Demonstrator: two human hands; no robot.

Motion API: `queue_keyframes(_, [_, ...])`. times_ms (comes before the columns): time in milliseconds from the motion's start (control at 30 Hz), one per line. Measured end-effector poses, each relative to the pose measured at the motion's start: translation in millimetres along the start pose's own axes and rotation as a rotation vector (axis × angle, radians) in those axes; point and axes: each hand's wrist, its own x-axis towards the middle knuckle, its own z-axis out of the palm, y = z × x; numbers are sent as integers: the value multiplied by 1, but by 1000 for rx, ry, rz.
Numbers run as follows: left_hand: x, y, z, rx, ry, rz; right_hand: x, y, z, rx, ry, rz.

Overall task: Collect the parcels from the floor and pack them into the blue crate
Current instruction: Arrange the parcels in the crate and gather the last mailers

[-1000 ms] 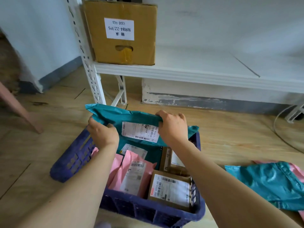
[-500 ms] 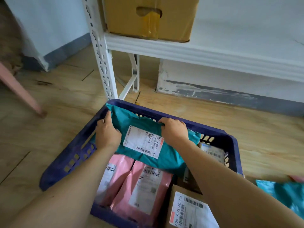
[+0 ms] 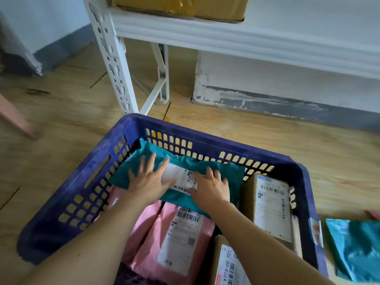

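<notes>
Inside the crate, far end: the teal plastic mailer bag (image 3: 185, 161) with a white shipping label lies flat against the far wall of the blue perforated plastic crate (image 3: 226, 148). Its long axis runs left to right, and its near edge overlaps the pink plastic mailer bags (image 3: 164, 219).
Left hand (image 3: 149, 178): palm down on the bag's left half, fingers spread and straight. It presses and grips nothing.
Right hand (image 3: 212, 188): palm down at the label's right end, fingers loosely extended, holding nothing.
Crate, right side: a brown cardboard box (image 3: 271, 204) lies label up, just beside the bag.
Floor, right of crate: a second teal plastic mailer (image 3: 355, 247) lies outside the right wall, partly out of view.
Key relation: this loose mailer lies to your right, well apart from both hands. Your right hand is the nearer.
Next move (judgement): lift both palms, then reach over the right wall with your right hand.
</notes>
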Motion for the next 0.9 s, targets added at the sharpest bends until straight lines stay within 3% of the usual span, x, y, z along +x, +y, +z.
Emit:
queue_keyframes(167, [-3, -13, 14, 126, -213, -60, -1, -2, 20, 109, -166, 29])
queue_keyframes(433, [4, -16, 27, 224, -254, -86, -2, 0, 34, 48, -302, 39])
queue_keyframes(900, [5, -21, 26, 190, -320, -102, -7, 8, 44, 32, -358, 79])
